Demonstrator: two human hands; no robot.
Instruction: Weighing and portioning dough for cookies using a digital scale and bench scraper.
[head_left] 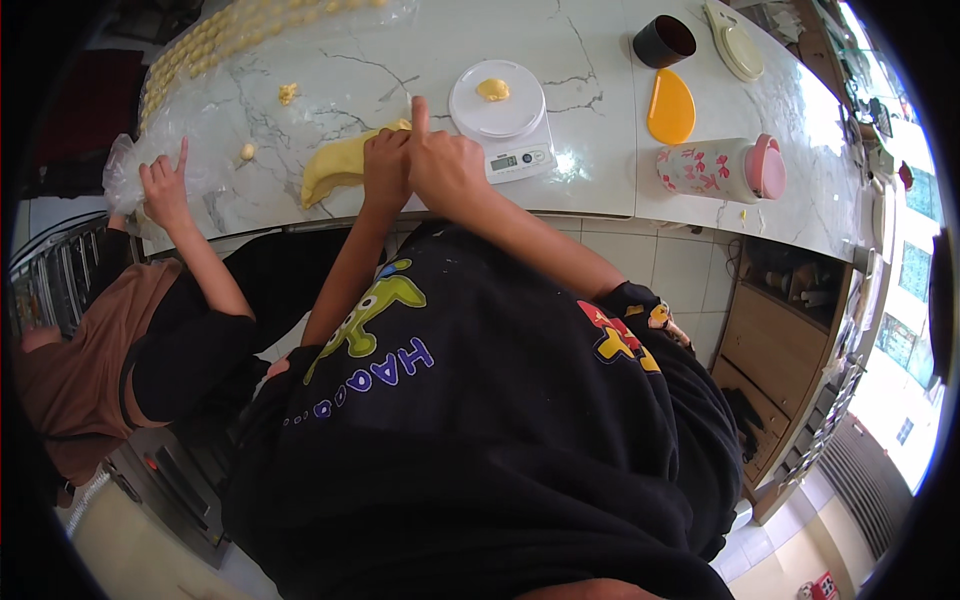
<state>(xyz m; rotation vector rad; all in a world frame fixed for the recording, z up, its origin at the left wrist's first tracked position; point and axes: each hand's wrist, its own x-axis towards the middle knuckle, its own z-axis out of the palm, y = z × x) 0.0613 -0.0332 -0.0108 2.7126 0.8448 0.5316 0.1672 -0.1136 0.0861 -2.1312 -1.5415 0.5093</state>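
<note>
A long lump of yellow dough [338, 163] lies on the marble table near its front edge. My left hand [387, 170] is closed over the dough's right end. Close against it is my right hand [447, 170], its index finger stretched forward and its other fingers curled under; what they hold, if anything, is hidden. Just beyond my right hand stands a white digital kitchen scale [535, 158] with a round plate [500, 122]. On that plate rests a small piece of yellow dough [492, 90].
Another person's hand [165, 190] is at a clear plastic sheet [185, 130] on the left, near rows of small dough balls [215, 50]. One ball [247, 151] and crumbs [288, 94] lie apart. Rightward are a dark cup [660, 45], orange scraper [672, 108], flowered bottle [705, 168] and second scale [740, 50].
</note>
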